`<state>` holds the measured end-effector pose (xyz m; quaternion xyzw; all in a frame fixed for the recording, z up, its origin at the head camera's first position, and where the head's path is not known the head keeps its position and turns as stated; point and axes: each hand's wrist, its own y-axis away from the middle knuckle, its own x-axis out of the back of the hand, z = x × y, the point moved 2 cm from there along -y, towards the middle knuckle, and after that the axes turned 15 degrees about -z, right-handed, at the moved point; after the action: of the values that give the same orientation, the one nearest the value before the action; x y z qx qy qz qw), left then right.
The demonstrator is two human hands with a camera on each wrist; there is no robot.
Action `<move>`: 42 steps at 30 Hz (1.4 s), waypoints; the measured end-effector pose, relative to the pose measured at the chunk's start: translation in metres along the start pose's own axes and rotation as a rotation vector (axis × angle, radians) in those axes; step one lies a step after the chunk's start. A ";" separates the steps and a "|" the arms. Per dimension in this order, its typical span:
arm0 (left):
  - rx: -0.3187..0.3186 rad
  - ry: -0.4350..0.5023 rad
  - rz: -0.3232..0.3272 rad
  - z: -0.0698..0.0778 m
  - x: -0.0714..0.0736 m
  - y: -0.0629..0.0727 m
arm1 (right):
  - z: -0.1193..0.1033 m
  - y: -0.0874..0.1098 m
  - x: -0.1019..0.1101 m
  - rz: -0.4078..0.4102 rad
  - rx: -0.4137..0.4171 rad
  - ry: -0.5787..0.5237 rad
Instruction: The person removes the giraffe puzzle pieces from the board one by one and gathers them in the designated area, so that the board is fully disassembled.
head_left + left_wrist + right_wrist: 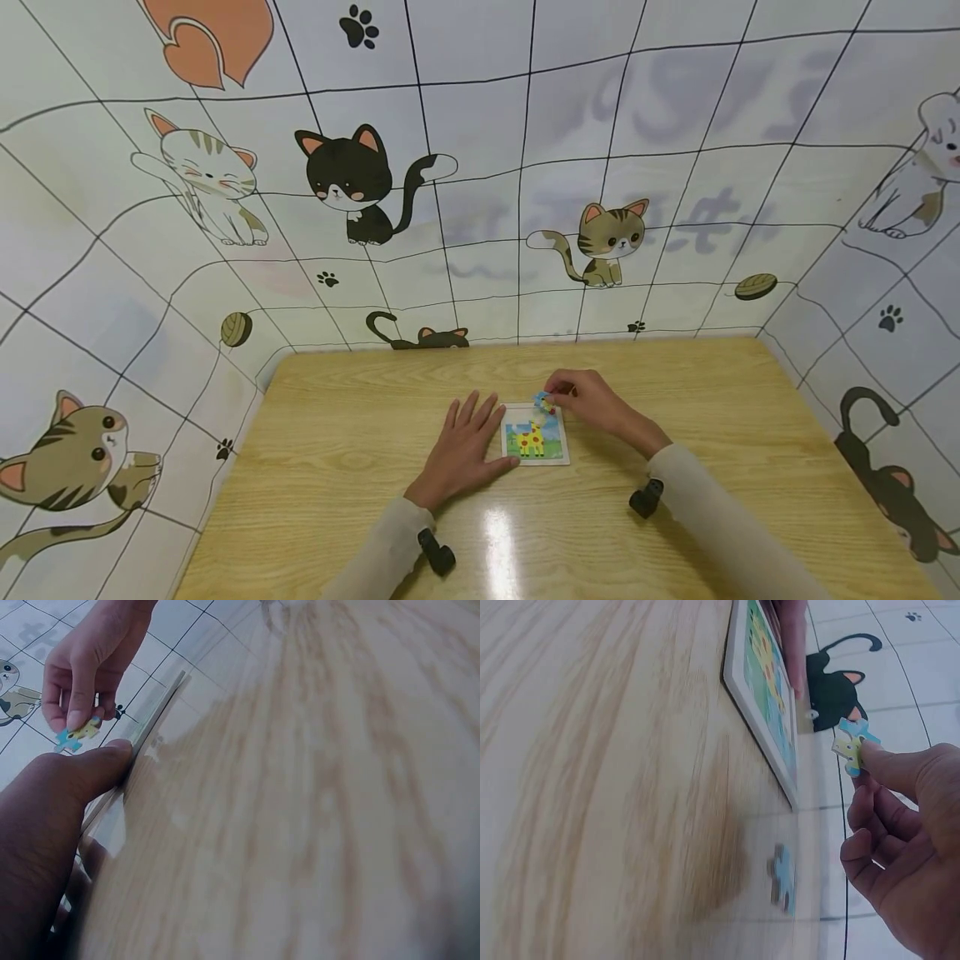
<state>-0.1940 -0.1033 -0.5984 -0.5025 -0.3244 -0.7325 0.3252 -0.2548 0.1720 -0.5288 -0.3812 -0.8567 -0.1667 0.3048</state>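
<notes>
A small framed jigsaw puzzle (pixel 536 461) with a yellow giraffe picture lies on the table, its upper part showing bare pale backing. My left hand (pixel 467 450) lies palm down with fingers spread along the puzzle's left side. Its thumb (pixel 112 756) rests at the frame's near edge. Between thumb and fingertips, my right hand (pixel 592 400) pinches a blue and yellow jigsaw piece (pixel 849 747), held over the frame's top right corner. Another blue jigsaw piece (pixel 783 879) lies on the table beside the frame; in the head view it is hidden by the right hand.
The wooden table (pixel 337 433) has a glossy top that reflects light near its front. White walls (pixel 487 208) with cartoon cats and grid lines enclose its back and sides. Small black cameras are strapped on both wrists.
</notes>
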 end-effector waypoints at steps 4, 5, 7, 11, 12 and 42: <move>-0.002 0.007 0.000 -0.001 -0.002 0.000 | 0.008 0.010 0.006 0.052 -0.020 0.017; -0.004 0.007 0.002 -0.001 -0.002 0.000 | 0.010 0.013 0.007 0.062 -0.027 0.020; -0.008 0.007 0.007 -0.002 -0.004 0.000 | 0.014 0.018 0.010 0.082 -0.040 0.026; -0.002 0.000 0.005 -0.003 -0.007 -0.002 | 0.019 0.031 0.017 0.119 -0.062 0.019; 0.000 -0.003 0.004 -0.003 -0.007 -0.002 | 0.021 0.034 0.018 0.128 -0.066 0.017; 0.008 0.003 -0.004 -0.005 -0.006 -0.001 | 0.063 0.077 0.033 0.128 -0.135 0.071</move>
<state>-0.1952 -0.1059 -0.6060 -0.4995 -0.3280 -0.7325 0.3261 -0.2387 0.2729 -0.5512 -0.4488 -0.8060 -0.2177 0.3186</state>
